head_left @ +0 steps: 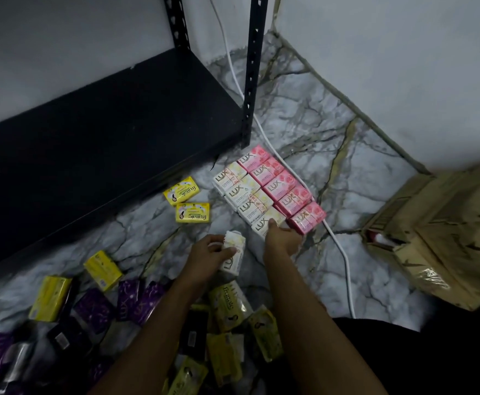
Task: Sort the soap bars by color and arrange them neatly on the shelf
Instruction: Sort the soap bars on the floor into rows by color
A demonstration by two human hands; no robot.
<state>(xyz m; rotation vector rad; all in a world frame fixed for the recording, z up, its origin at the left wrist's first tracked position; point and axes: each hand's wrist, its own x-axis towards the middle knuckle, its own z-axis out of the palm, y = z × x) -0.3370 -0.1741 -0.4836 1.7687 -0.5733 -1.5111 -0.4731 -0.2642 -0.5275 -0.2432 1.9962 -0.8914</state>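
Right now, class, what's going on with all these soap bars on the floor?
A person is sorting soap bars by color on the marble floor. The left hand grips a white soap bar, while the right hand rests on the nearest bar of the white row, which lies beside a pink row. Two yellow bars lie apart from them near the black shelf, which holds no soap yet. An unsorted pile of purple, yellow and black bars waits nearer the person.

On the marble floor point(318, 115) beside the black shelf point(105, 124), the left hand point(207, 256) grips a white soap bar point(233, 252). The right hand point(283, 238) rests its fingers on the nearest bar of the white row point(244, 198), which lies against the pink row point(283, 189). Yellow and purple bars lie scattered nearer the person.
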